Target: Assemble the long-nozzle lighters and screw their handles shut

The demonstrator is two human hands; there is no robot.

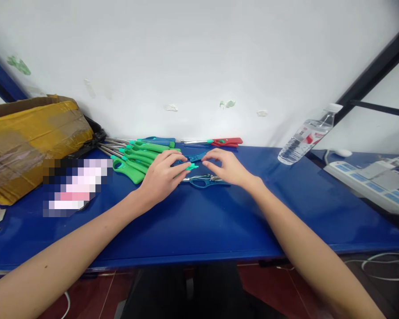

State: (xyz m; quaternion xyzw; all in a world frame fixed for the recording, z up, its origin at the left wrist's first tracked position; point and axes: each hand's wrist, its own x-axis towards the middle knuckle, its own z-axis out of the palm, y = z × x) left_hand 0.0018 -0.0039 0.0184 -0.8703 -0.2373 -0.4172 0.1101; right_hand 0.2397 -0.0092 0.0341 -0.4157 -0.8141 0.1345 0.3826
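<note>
My left hand (164, 175) pinches a small bright green plastic piece (193, 167) between its fingertips. My right hand (225, 166) has its fingers closed at the right end of a blue handle shell (197, 157); the shell's left end lies by my left fingers. Just in front, on the blue table (199, 221), rests an opened blue lighter half (202, 182) with thin wires and a metal rod, its right part under my right hand. Several green-handled lighters (130, 170) are piled left of my left hand, partly hidden by it.
Red-handled lighters (226, 142) and a blue-handled lighter (159, 141) lie along the wall. A taped cardboard box (36, 146) stands at the left. On the right are a tilted water bottle (307, 137) and a white power strip (372, 181) with cables.
</note>
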